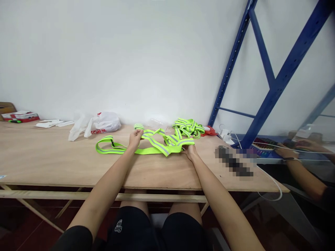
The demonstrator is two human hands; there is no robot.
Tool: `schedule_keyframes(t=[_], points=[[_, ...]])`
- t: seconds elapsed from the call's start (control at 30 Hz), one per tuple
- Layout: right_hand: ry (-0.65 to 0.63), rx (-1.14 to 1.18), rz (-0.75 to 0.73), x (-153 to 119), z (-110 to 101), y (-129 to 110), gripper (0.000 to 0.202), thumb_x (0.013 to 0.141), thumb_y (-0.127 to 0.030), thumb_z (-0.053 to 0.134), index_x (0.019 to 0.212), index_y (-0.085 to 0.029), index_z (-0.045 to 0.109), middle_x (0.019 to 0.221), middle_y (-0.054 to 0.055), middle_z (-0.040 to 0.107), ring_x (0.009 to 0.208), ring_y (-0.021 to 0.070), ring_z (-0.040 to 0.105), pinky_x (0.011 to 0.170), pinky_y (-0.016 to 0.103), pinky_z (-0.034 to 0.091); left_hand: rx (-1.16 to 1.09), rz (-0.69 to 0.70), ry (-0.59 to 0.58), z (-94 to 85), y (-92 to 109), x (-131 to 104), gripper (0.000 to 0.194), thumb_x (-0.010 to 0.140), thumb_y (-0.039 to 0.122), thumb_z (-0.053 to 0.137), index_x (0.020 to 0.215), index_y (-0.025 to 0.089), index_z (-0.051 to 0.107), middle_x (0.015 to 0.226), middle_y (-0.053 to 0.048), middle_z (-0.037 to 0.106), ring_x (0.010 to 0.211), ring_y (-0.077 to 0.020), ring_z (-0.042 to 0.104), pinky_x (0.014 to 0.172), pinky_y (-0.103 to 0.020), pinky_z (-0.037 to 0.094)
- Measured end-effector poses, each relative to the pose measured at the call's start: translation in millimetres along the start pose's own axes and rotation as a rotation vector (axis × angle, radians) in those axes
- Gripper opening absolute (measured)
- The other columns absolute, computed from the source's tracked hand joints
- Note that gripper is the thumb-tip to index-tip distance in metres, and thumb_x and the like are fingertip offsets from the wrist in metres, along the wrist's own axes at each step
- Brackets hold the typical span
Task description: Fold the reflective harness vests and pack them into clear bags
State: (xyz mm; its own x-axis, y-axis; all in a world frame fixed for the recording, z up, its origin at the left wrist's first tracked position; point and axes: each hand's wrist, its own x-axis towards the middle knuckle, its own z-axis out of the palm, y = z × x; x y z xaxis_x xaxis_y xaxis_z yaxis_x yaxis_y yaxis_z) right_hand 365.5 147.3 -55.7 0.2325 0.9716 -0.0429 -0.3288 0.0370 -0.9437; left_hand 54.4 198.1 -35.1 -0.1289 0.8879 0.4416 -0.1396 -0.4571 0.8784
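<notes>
A neon-yellow reflective strap (pixel 154 150) with a grey stripe lies loosely spread over the wooden table (pixel 78 164). My left hand (pixel 135 138) is closed on the strap near the middle, where a short looped part stands up past the fingers. At the strap's right part, my right hand (pixel 190 147) holds it, the fingers partly hidden beneath the band. A loop of the strap reaches out left of my left hand. Behind my right hand lies a tangled pile of similar straps (pixel 187 126).
White plastic bags (pixel 106 122) and flat white papers (pixel 52 123) lie at the back left. Red plastic (pixel 209 131) is beside the pile. A pixelated object (pixel 234 162) and white cable are at the right, by a blue metal frame (pixel 269 87). Another person's arm (pixel 303 170) shows far right.
</notes>
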Motion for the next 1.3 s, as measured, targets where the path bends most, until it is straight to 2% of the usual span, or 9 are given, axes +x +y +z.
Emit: schedule_keyframes(t=[0.23,0.43,0.63,0.8,0.9,1.0,1.07,1.17,1.3], points=[[0.013,0.026,-0.017,2.3,1.8,0.2,0.046,0.088,-0.066,0.047,0.087,-0.023,0.066,0.087,0.009,0.074,0.091,0.0275,0.068,0.065,0.042,0.061,-0.243,-0.067,0.151,-15.9,5.7,14.3,0.044,0.063,0.054,0.077,0.081,0.021,0.053,0.074,0.002,0.061,0.069,-0.0137,0.061,0.069,-0.027,0.053],[0.039,0.031,0.008,1.3,2.2,-2.8,0.045,0.09,-0.062,0.049,0.086,-0.021,0.066,0.089,0.01,0.076,0.092,0.0287,0.07,0.065,0.042,0.062,-0.328,-0.131,0.108,-24.0,8.9,16.9,0.036,0.065,0.045,0.073,0.078,0.022,0.049,0.071,0.003,0.059,0.067,-0.0138,0.06,0.073,-0.03,0.054],[0.029,-0.002,-0.012,4.6,-0.6,0.3,0.044,0.089,-0.063,0.051,0.08,-0.022,0.064,0.082,0.008,0.076,0.087,0.0272,0.072,0.063,0.038,0.061,-0.26,-0.152,0.042,-24.9,8.2,18.6,0.036,0.069,0.051,0.067,0.078,0.022,0.048,0.072,0.001,0.061,0.074,-0.017,0.064,0.073,-0.03,0.053],[0.009,-0.117,-0.074,6.9,-5.8,3.3,0.039,0.083,-0.058,0.059,0.08,-0.021,0.069,0.078,0.006,0.075,0.08,0.0248,0.07,0.059,0.033,0.058,-0.095,-0.158,-0.088,-27.2,8.2,14.3,0.04,0.068,0.055,0.069,0.078,0.021,0.05,0.069,0.001,0.06,0.063,-0.0157,0.062,0.063,-0.029,0.052],[0.001,-0.143,-0.114,7.9,-9.5,5.3,0.024,0.075,-0.045,0.067,0.081,-0.021,0.072,0.076,0.003,0.075,0.073,0.022,0.069,0.056,0.028,0.053,0.068,-0.164,-0.217,-25.9,4.6,4.0,0.04,0.067,0.054,0.074,0.073,0.02,0.053,0.058,0.003,0.056,0.048,-0.0134,0.054,0.05,-0.025,0.044],[-0.013,-0.14,-0.164,8.6,-11.2,7.4,0.018,0.067,-0.032,0.067,0.081,-0.022,0.073,0.076,0.001,0.075,0.071,0.0206,0.068,0.058,0.026,0.051,0.208,-0.173,-0.336,-20.1,-1.5,-7.3,0.039,0.066,0.052,0.079,0.072,0.019,0.059,0.054,0.004,0.054,0.045,-0.0128,0.052,0.048,-0.024,0.041],[-0.025,-0.135,-0.193,8.6,-11.2,8.1,0.018,0.063,-0.027,0.066,0.079,-0.022,0.074,0.076,0.0,0.076,0.073,0.0203,0.068,0.061,0.026,0.051,0.295,-0.156,-0.395,-15.2,-5.0,-12.0,0.039,0.067,0.053,0.079,0.078,0.019,0.063,0.061,0.002,0.059,0.053,-0.0158,0.058,0.054,-0.026,0.045],[-0.043,-0.136,-0.208,7.4,-11.1,7.4,0.021,0.061,-0.025,0.065,0.079,-0.021,0.075,0.081,0.001,0.077,0.076,0.0208,0.069,0.062,0.026,0.051,0.521,-0.021,-0.476,-9.9,-6.6,-14.2,0.04,0.071,0.056,0.075,0.088,0.021,0.067,0.085,-0.005,0.07,0.08,-0.0235,0.066,0.072,-0.031,0.05],[-0.061,-0.148,-0.203,5.7,-11.2,6.2,0.024,0.061,-0.024,0.065,0.082,-0.02,0.075,0.086,0.001,0.077,0.077,0.0207,0.069,0.059,0.025,0.049,0.734,0.199,-0.586,-3.8,2.0,-16.2,0.043,0.075,0.053,0.072,0.105,0.022,0.068,0.113,-0.012,0.069,0.107,-0.031,0.06,0.094,-0.039,0.045]])
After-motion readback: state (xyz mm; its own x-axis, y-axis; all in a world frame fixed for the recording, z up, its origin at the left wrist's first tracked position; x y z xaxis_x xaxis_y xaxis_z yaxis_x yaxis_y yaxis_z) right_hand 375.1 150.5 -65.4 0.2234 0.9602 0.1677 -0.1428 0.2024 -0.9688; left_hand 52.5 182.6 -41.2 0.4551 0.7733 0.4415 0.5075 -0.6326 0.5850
